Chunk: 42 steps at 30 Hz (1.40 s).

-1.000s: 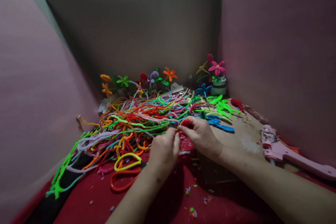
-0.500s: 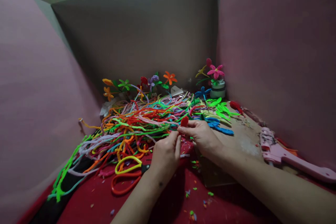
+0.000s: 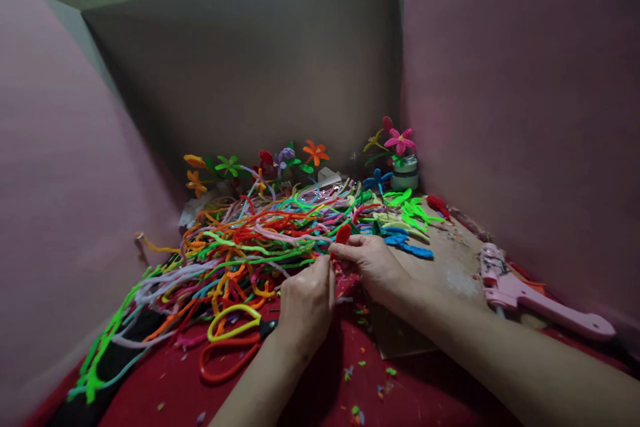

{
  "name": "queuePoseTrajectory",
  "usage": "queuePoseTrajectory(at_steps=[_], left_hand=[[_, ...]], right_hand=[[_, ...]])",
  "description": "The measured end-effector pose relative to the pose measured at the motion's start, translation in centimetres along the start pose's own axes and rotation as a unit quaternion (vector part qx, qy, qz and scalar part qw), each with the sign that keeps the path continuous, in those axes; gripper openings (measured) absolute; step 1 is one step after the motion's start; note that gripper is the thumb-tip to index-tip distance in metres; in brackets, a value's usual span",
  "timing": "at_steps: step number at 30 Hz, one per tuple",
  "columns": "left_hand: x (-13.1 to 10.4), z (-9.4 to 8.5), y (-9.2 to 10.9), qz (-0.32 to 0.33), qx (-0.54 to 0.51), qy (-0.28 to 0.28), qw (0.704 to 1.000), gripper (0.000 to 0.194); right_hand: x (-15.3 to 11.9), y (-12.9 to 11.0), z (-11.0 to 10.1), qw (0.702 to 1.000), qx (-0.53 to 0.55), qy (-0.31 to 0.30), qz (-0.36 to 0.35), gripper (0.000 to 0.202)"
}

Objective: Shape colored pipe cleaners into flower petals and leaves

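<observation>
A small red pipe-cleaner petal stands up between my fingertips, above the heap of loose pipe cleaners. My right hand pinches it near its base with thumb and forefinger. Close below, my left hand is curled closed with its fingertips at the petal's lower end. The fingers hide that end, so how much of it the left hand grips is not plain. Scissors with a yellow and a red handle lie just left of my left wrist.
Multicoloured pipe cleaners are heaped ahead and leftward. Finished flowers stand behind, some by a pale green jar. Blue petals and green petals lie on cardboard. A pink glue gun rests right, beside the pink side panel.
The whole view has shifted slightly, so things appear farther left. My left hand has curled tighter and turned a little at the petal's base. My right hand keeps its pinch.
</observation>
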<state>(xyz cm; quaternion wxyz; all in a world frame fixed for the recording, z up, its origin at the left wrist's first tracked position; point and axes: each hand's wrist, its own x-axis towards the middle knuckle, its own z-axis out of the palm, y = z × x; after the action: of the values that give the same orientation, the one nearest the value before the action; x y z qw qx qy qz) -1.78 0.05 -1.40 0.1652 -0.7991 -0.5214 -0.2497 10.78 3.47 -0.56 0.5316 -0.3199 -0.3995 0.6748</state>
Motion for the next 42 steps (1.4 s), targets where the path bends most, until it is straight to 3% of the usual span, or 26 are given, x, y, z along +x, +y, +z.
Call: queuePoseTrajectory(at_steps=[4, 11, 14, 16, 17, 19, 21, 24, 28, 33, 38, 42], left_hand=[[0.3, 0.2, -0.3, -0.026, -0.070, -0.007, 0.997, 0.019], [-0.2, -0.2, 0.7, 0.019, 0.084, -0.022, 0.996, 0.025], [0.2, -0.9, 0.2, -0.030, -0.060, 0.000, 0.998, 0.026], [0.9, -1.5, -0.4, -0.109, -0.217, 0.032, 0.970, 0.026], [1.2, -1.7, -0.6, -0.158, -0.297, 0.038, 0.941, 0.026], [1.7, -2.2, -1.0, -0.224, -0.444, -0.001, 0.867, 0.029], [1.9, -2.4, -1.1, -0.241, -0.541, -0.050, 0.804, 0.027], [1.8, -2.3, -1.0, -0.251, -0.599, -0.044, 0.759, 0.021], [1.7, -2.0, -1.1, -0.303, -0.615, -0.014, 0.728, 0.022], [1.7, -1.4, -1.6, -0.331, -0.641, -0.020, 0.692, 0.024], [1.5, -1.3, -2.2, -0.299, -0.656, -0.100, 0.686, 0.023], [1.6, -1.3, -2.0, -0.334, -0.645, -0.075, 0.683, 0.023]], right_hand=[[0.1, -0.1, -0.1, 1.000, -0.006, -0.014, 0.002, 0.027], [0.2, 0.2, -0.2, 1.000, 0.010, 0.010, 0.004, 0.027], [0.1, -0.1, -0.1, 1.000, -0.004, 0.004, 0.004, 0.025], [0.0, -0.3, -0.1, 0.999, -0.020, -0.027, 0.006, 0.025], [-0.1, -0.4, -0.1, 0.998, -0.033, -0.054, 0.008, 0.025], [-0.4, -0.5, 0.0, 0.991, -0.072, -0.108, 0.018, 0.023], [-0.8, -0.5, 0.1, 0.984, -0.113, -0.135, 0.023, 0.021], [-1.2, -0.4, 0.3, 0.981, -0.124, -0.144, 0.034, 0.019], [-1.3, -0.2, 0.3, 0.978, -0.116, -0.160, 0.071, 0.018], [-1.1, 0.0, 0.2, 0.977, -0.126, -0.152, 0.076, 0.016], [-1.1, 0.0, 0.2, 0.979, -0.120, -0.145, 0.075, 0.016], [-1.1, 0.1, 0.1, 0.977, -0.067, -0.153, 0.129, 0.014]])
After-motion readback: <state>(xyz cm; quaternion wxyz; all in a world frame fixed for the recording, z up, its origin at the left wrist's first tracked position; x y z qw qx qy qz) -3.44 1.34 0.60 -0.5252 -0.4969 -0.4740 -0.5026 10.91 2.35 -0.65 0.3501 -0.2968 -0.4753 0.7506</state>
